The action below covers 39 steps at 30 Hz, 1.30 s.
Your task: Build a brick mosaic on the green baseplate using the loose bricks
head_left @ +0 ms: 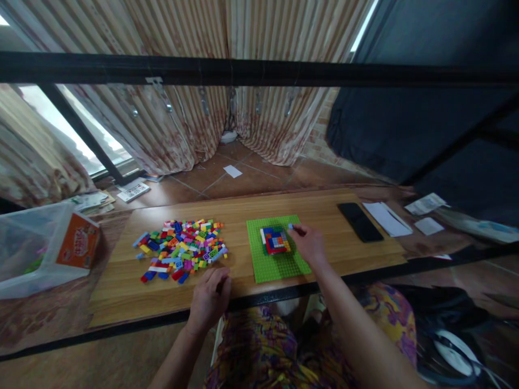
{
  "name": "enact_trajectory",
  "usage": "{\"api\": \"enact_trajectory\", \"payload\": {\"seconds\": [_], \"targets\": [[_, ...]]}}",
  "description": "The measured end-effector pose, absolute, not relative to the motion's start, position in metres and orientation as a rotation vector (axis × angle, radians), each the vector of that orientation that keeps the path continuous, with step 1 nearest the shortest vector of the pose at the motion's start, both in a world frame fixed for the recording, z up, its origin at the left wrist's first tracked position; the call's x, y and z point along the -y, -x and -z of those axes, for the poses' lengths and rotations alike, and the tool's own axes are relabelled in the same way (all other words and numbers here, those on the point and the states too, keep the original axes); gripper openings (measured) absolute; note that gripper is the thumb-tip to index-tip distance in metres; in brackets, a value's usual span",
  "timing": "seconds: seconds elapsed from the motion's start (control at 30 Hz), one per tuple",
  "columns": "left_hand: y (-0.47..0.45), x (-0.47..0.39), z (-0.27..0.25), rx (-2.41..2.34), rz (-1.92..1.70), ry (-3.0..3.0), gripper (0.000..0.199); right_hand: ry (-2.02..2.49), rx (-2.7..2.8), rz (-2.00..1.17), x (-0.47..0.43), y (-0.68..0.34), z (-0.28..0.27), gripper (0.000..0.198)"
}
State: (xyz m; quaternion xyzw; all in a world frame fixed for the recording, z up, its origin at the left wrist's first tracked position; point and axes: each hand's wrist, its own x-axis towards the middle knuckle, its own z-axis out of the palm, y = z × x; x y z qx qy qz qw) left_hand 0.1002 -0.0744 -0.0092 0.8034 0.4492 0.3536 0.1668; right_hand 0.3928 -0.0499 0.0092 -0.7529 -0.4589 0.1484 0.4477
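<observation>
My right hand (308, 246) pinches a small light blue toy brick (290, 226) between thumb and fingertips. It hovers at the right side of a built-up block of coloured bricks (275, 241), with red, blue, white, orange and yellow on top. That build stands on a green studded baseplate (259, 273). Loosely curled, my left hand (210, 296) rests at the table's front edge, and no brick shows in it. Just beyond the left hand lies a wide heap of loose bricks (182, 246) in many colours.
The wooden table (125, 292) has a dark front rail. A black phone (360, 222) and white paper (387, 218) lie on the right. To the left stands a clear plastic bin (32, 251) with an orange label. A dark horizontal bar (251, 72) crosses above the table, before curtains.
</observation>
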Motion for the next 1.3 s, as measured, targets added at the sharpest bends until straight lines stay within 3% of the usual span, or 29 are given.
{"api": "enact_trajectory", "payload": {"seconds": [0.2,0.63,1.3], "targets": [[-0.101,0.074,0.01,-1.286,-1.014,-2.329,0.01,1.967,1.248,-0.271,0.036,-0.414,0.013,0.022],[-0.1,0.074,0.014,-1.245,-1.032,-2.346,0.01,2.063,1.416,-0.321,0.03,-0.397,0.005,0.023],[-0.104,0.075,0.013,-1.285,-0.972,-2.349,0.01,1.937,1.253,-0.761,0.024,-0.421,0.009,0.033]]}}
